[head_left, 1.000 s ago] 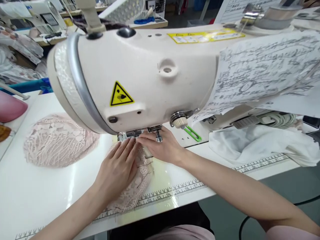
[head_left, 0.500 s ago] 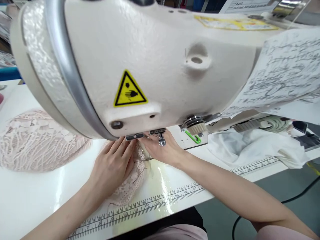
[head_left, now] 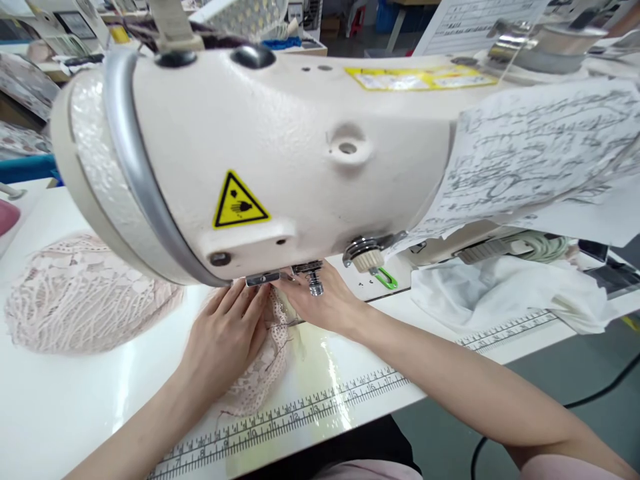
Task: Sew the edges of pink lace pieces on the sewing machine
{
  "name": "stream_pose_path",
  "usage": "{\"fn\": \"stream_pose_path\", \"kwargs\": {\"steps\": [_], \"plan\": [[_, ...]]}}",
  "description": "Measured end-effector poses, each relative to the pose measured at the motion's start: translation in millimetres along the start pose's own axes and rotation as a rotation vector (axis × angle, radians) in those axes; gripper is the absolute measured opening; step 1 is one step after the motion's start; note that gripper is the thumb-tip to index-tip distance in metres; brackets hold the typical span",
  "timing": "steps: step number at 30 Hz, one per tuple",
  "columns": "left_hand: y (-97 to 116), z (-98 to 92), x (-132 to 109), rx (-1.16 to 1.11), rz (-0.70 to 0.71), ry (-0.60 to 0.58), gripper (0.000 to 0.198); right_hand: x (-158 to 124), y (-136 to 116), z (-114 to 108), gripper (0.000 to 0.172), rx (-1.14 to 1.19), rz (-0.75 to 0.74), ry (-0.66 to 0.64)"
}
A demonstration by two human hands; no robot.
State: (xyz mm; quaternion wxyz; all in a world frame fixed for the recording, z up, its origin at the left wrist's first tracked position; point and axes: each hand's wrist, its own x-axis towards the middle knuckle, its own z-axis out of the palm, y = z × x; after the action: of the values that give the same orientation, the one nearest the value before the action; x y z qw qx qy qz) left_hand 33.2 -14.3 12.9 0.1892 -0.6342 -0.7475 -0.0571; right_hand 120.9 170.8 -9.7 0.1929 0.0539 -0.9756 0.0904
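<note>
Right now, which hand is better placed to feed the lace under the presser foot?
Likely the left: the left hand lies flat on the pink lace piece, fingertips at the presser foot. The right hand touches only its edge.

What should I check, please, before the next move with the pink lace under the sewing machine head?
1. Left hand flat on the pink lace: ok.
2. Right hand on the lace beside the metal fitting: ok.
3. Needle clear of both hands: cannot tell, the sewing machine head hides it.
4. Lace flat on the table: ok where visible, though a dark loose thread lies on it.
5. Second lace piece apart from the hands: ok.
6. White cloth apart from the right hand: ok.
</note>
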Motion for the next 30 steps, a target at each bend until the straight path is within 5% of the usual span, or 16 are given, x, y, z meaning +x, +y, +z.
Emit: {"fn": "stream_pose_path", "kwargs": {"steps": [16, 21, 23, 27, 30], "plan": [[1, 0.3, -2, 0.015, -0.004, -0.013, 0.045, -1, -2, -13, 0.029, -0.123, -0.096, 0.227], [1, -15.7, 2, 0.004, 0.013, -0.031, 0.042, -4, -2, -21, 0.029, -0.08, -0.115, 0.225], [1, -30.4, -1, -0.034, 0.104, -0.024, 0.036, -6, -1, -22, 0.029, -0.051, -0.186, 0.229], [7, -58.1, -24, -0.04, 0.512, 0.023, 0.02, -8, -1, -18, 0.033, 0.03, -0.336, 0.154], [17, -64.7, -47, 0.04, 0.582, -0.047, 0.019, -7, -2, -16, 0.033, 0.069, -0.375, 0.084]]}}
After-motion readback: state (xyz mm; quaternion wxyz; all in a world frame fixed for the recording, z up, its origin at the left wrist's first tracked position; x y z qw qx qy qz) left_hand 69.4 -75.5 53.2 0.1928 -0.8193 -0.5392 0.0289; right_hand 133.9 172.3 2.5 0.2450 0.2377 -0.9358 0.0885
